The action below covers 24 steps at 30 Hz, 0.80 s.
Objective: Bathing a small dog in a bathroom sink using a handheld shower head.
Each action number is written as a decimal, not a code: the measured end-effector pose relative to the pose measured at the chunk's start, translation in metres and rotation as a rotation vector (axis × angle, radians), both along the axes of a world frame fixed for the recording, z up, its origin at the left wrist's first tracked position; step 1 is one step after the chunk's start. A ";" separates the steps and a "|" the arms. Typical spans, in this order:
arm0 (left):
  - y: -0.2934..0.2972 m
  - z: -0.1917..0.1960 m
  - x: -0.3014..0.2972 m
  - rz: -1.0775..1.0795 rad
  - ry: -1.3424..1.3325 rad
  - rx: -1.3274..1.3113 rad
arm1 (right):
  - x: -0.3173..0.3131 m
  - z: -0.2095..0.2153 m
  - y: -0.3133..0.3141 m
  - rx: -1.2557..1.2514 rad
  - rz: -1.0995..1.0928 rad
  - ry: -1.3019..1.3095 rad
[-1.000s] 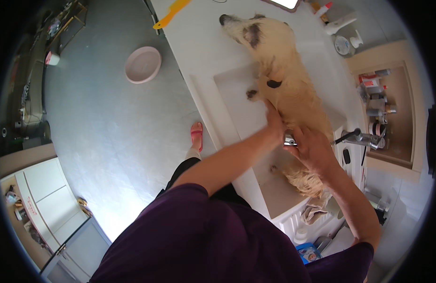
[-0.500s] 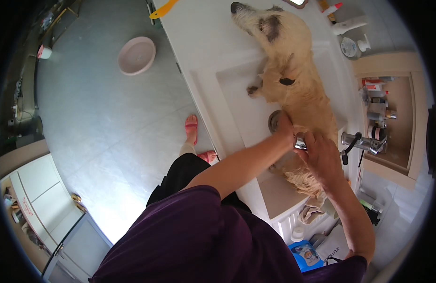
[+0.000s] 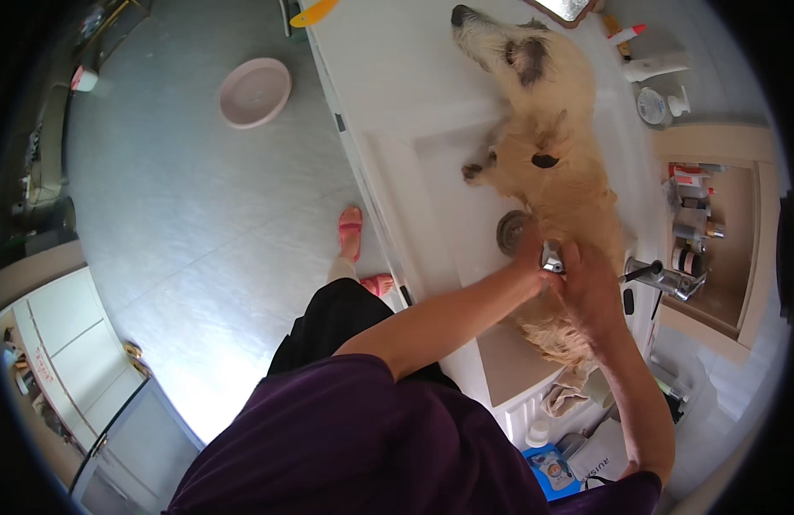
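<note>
Pressing on dog [image 3: 558, 180], left hand [image 3: 529, 251], right hand [image 3: 588, 281] perhaps gripping sprayer [image 3: 552, 261]

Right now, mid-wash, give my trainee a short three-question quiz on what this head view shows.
1. True or false: the shaggy cream-coloured dog is lying in the white sink basin.
2. Which hand is nearer the round metal drain: the left hand or the right hand?
3. What lies on the grey floor near the top of the view?
A. a round pink bowl
B. a green bucket
C. a folded blue towel

Key:
1. True.
2. The left hand.
3. A. A pink sandal also shows by the counter.
</note>
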<state>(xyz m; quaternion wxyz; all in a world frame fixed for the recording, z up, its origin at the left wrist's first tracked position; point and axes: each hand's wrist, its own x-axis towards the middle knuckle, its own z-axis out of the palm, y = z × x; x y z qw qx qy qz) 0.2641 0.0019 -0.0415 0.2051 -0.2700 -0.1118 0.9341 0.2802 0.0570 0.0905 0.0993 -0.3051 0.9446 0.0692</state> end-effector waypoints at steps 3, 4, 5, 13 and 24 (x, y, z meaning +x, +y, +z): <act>-0.021 -0.007 0.015 -0.259 0.115 -0.427 | -0.006 -0.017 -0.007 -0.076 0.030 -0.011; -0.037 -0.012 -0.001 -0.125 0.001 -0.268 | -0.005 -0.019 -0.014 -0.111 0.057 -0.030; -0.048 -0.016 -0.016 0.001 -0.104 -0.101 | -0.003 -0.019 -0.016 -0.110 0.065 -0.035; -0.010 0.015 -0.001 0.011 0.098 -0.258 | -0.005 -0.001 0.001 -0.075 0.033 0.011; -0.044 -0.026 -0.025 -0.050 0.028 -0.299 | 0.004 -0.015 -0.019 -0.095 0.054 -0.114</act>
